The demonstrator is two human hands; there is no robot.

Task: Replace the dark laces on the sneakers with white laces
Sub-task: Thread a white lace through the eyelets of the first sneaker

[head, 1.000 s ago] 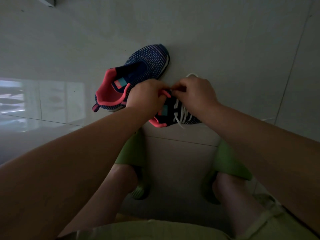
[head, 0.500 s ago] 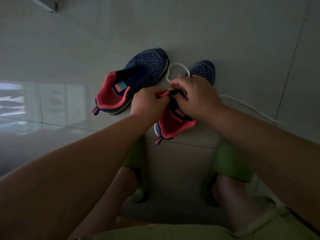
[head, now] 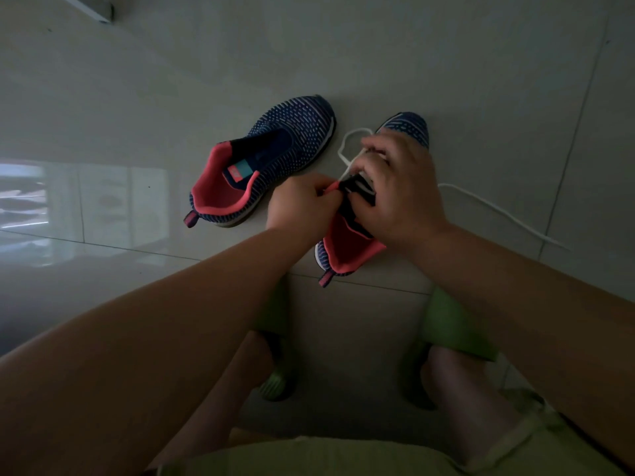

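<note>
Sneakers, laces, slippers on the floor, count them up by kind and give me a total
Sneakers: 2, the unlaced sneaker lying on the floor and the sneaker being laced in both hands
White laces: 1, the white lace trailing off to the right
Green slippers: 2, the left slipper and the right slipper
Total: 5

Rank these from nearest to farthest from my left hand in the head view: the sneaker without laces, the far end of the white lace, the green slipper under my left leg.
1. Sneaker without laces, just left of the left hand.
2. Green slipper, below, toward the body.
3. Lace end, far right on the floor.
</note>
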